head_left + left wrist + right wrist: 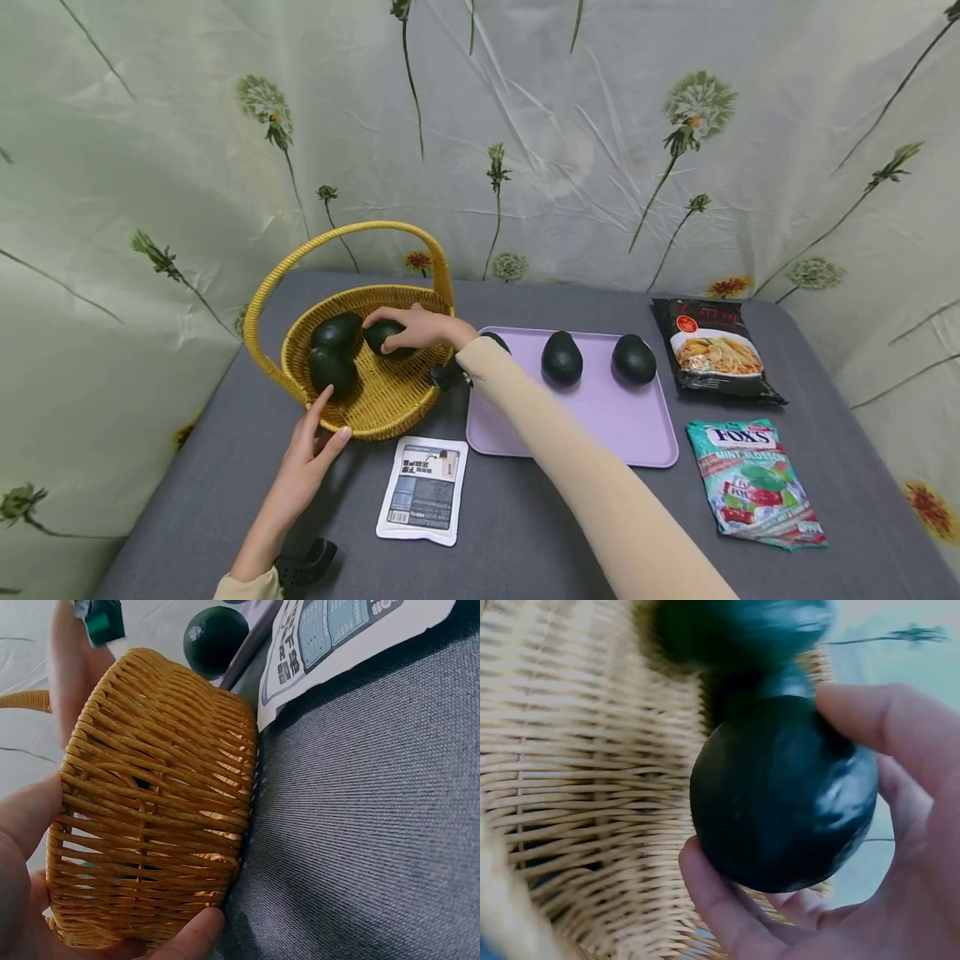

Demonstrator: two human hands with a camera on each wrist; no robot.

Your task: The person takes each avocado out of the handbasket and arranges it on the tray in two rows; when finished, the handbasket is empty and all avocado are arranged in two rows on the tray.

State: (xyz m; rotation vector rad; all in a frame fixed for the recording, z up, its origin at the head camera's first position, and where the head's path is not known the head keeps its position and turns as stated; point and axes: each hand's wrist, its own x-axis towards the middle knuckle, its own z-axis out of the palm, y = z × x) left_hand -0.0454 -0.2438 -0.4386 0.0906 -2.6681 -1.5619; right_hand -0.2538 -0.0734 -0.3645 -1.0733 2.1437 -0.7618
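A yellow wicker basket (pixel 397 408) with an arched handle stands at the left of the table, two dark green avocados (pixel 334 371) lying in its left side. Inside the basket, my right hand (pixel 420 327) grips another avocado (pixel 780 802), thumb and fingers spread around it in the right wrist view. My left hand (pixel 300 467) holds the near left side of the basket. In the left wrist view its thumb lies at the rim and a fingertip (pixel 199 930) touches the weave low down.
A lilac tray (pixel 615 425) bears two avocados in plain view and one partly hidden by my right forearm. A white pouch (pixel 423 492) lies before the basket. Right of the tray are a black noodle packet (pixel 712 350) and a Fox's candy bag (pixel 753 483). Floral fabric (pixel 555 167) hangs behind.
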